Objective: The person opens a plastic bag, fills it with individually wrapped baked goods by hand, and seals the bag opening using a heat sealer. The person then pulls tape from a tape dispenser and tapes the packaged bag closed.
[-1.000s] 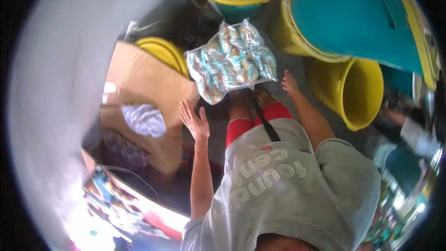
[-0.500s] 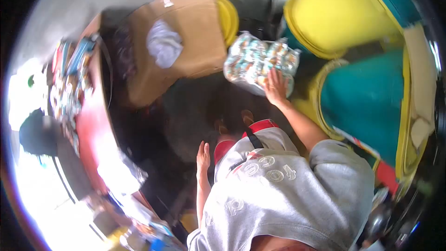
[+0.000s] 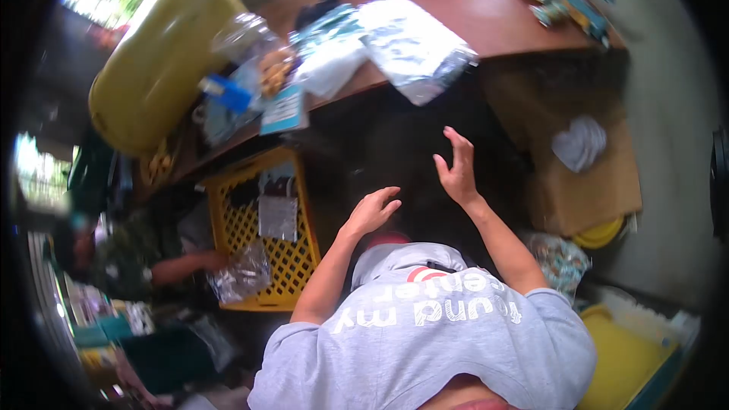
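My left hand [image 3: 372, 211] is in front of my body with its fingers apart and nothing in it. To its left stands a yellow crate [image 3: 305, 239] with a silver packet [image 3: 278, 217] inside. My right hand [image 3: 458, 169] is raised, thumb away from the fingers, and also holds nothing. It is nearest to the silver plastic sheet or bag [image 3: 414, 45] that hangs over the table edge, but does not touch it. The clear bag of small packets [image 3: 560, 262] lies on the right, partly hidden behind my right arm.
A reddish table [image 3: 493, 19] runs across the front, with plastic bags, a blue object [image 3: 226, 93] and a yellow tub [image 3: 163, 61] on it. Another person's arm [image 3: 186, 266] reaches to a clear plastic bag [image 3: 241, 273] at the crate. Cardboard [image 3: 600, 190] stands right.
My view has turned left toward the table and crate. My right hand has come off the bag of small packets and is now raised. My left hand has moved forward.
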`<state>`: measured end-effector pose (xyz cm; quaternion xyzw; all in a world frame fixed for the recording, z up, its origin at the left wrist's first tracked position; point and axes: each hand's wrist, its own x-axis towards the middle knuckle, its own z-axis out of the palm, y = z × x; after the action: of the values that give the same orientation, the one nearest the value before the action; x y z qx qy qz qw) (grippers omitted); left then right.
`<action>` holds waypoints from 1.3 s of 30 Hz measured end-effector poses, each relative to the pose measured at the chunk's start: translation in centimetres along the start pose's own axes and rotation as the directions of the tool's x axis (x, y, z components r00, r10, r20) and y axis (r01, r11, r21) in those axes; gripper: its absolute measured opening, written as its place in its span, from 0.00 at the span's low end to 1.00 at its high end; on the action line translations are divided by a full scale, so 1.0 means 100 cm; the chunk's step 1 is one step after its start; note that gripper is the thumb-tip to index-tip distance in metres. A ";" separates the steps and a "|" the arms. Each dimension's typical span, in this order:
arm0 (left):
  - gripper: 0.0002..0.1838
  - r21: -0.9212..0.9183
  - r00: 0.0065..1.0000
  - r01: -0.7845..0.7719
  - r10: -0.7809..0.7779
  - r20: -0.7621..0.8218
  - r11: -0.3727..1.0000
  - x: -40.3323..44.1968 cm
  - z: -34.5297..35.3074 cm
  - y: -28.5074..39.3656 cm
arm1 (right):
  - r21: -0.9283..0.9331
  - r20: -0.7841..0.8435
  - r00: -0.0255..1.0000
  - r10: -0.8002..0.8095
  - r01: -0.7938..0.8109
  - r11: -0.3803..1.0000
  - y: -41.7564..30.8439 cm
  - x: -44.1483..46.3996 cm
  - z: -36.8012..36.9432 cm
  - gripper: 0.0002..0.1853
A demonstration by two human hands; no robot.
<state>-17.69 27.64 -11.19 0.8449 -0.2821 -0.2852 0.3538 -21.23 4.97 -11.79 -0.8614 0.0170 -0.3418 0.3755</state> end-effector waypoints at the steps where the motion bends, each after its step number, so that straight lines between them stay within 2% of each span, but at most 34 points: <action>1: 0.21 -0.077 0.997 0.025 -0.030 -0.073 0.997 -0.012 -0.014 0.000 | 0.062 0.057 0.994 -0.091 0.087 0.994 -0.029 0.032 0.016 0.24; 3: 0.20 -0.174 0.983 0.052 -0.082 -0.167 0.983 -0.028 -0.033 -0.015 | 0.168 0.097 0.954 -0.284 0.265 0.949 -0.070 0.081 0.064 0.15; 4: 0.20 -0.234 0.970 0.040 -0.094 -0.223 0.971 -0.037 -0.041 -0.023 | 0.247 0.075 0.941 -0.329 0.302 0.921 -0.089 0.101 0.085 0.13; 6: 0.19 -0.297 0.945 0.028 -0.122 -0.302 0.954 -0.053 -0.056 -0.039 | 0.356 0.091 0.916 -0.391 0.337 0.872 -0.124 0.140 0.131 0.09; 9: 0.18 -0.369 0.888 -0.016 -0.156 -0.432 0.929 -0.072 -0.079 -0.053 | 0.455 0.191 0.893 -0.408 0.288 0.842 -0.163 0.192 0.203 0.10; 12: 0.18 -0.373 0.832 -0.049 -0.168 -0.528 0.926 -0.089 -0.098 -0.056 | 0.415 0.347 0.897 -0.275 0.116 0.902 -0.176 0.233 0.290 0.22; 13: 0.18 -0.406 0.810 -0.058 -0.194 -0.553 0.912 -0.094 -0.102 -0.059 | 0.414 0.345 0.897 -0.278 0.121 0.902 -0.182 0.242 0.310 0.22; 15: 0.17 -0.415 0.776 -0.082 -0.203 -0.597 0.906 -0.103 -0.111 -0.066 | 0.212 0.587 0.806 -0.069 -0.071 0.975 -0.193 0.258 0.347 0.28; 16: 0.17 -0.414 0.781 -0.089 -0.195 -0.593 0.906 -0.106 -0.114 -0.071 | 0.204 0.582 0.811 -0.063 -0.070 0.976 -0.196 0.265 0.365 0.28; 18: 0.16 -0.531 0.742 -0.142 -0.265 -0.616 0.836 -0.111 -0.117 -0.079 | -0.030 0.755 0.635 0.163 -0.215 0.976 -0.198 0.279 0.391 0.32; 20: 0.16 -0.541 0.769 -0.137 -0.255 -0.586 0.830 -0.114 -0.126 -0.080 | -0.068 0.667 0.725 0.171 -0.170 0.983 -0.207 0.278 0.389 0.36; 22: 0.14 -0.626 0.716 -0.240 -0.300 -0.630 0.742 -0.112 -0.130 -0.087 | -0.112 0.685 0.701 0.196 -0.164 0.980 -0.212 0.281 0.395 0.31; 23: 0.14 -0.628 0.748 -0.242 -0.270 -0.606 0.740 -0.109 -0.134 -0.090 | -0.105 0.676 0.707 0.211 -0.191 0.976 -0.209 0.283 0.406 0.27; 25: 0.13 -0.646 0.728 -0.292 -0.275 -0.628 0.705 -0.103 -0.149 -0.092 | -0.053 0.640 0.735 0.225 -0.249 0.967 -0.211 0.288 0.411 0.21; 26: 0.13 -0.648 0.750 -0.293 -0.251 -0.612 0.703 -0.098 -0.158 -0.090 | -0.007 0.616 0.755 0.224 -0.279 0.960 -0.217 0.288 0.402 0.18; 28: 0.13 -0.656 0.726 -0.297 -0.283 -0.627 0.694 -0.087 -0.180 -0.081 | 0.086 0.578 0.799 0.168 -0.264 0.961 -0.235 0.288 0.361 0.17; 29: 0.13 -0.615 0.729 -0.298 -0.242 -0.641 0.730 -0.079 -0.193 -0.079 | 0.076 0.567 0.804 0.179 -0.267 0.961 -0.235 0.287 0.345 0.17; 31: 0.13 -0.586 0.733 -0.327 -0.193 -0.653 0.741 -0.060 -0.215 -0.081 | 0.310 0.707 0.706 0.033 -0.352 0.883 -0.230 0.281 0.314 0.15; 32: 0.13 -0.555 0.725 -0.354 -0.154 -0.671 0.752 -0.049 -0.226 -0.083 | 0.304 0.702 0.711 0.039 -0.348 0.887 -0.226 0.275 0.295 0.15; 34: 0.15 -0.633 0.746 -0.391 -0.173 -0.643 0.668 -0.023 -0.243 -0.103 | 0.406 0.638 0.761 -0.119 -0.201 0.891 -0.220 0.250 0.247 0.13; 35: 0.15 -0.632 0.740 -0.391 -0.179 -0.648 0.669 -0.012 -0.250 -0.106 | 0.473 0.559 0.800 -0.219 -0.090 0.876 -0.215 0.236 0.220 0.12; 36: 0.17 -0.691 0.745 -0.421 -0.211 -0.633 0.588 -0.002 -0.256 -0.107 | 0.532 0.472 0.823 -0.317 0.021 0.847 -0.211 0.221 0.188 0.12; 37: 0.18 -0.742 0.749 -0.448 -0.243 -0.616 0.499 0.007 -0.261 -0.109 | 0.493 0.470 0.821 -0.325 0.062 0.868 -0.210 0.203 0.153 0.13; 38: 0.18 -0.739 0.737 -0.454 -0.257 -0.625 0.498 0.016 -0.265 -0.111 | 0.504 0.529 0.784 -0.324 0.016 0.863 -0.207 0.189 0.120 0.12; 39: 0.19 -0.773 0.747 -0.466 -0.277 -0.604 0.430 0.023 -0.268 -0.115 | 0.486 0.581 0.773 -0.255 -0.078 0.871 -0.208 0.174 0.091 0.09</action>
<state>5.33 44.56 -4.88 0.5454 0.0063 -0.0513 0.8366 -7.19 20.72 7.54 -0.8029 -0.2370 -0.0457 0.5450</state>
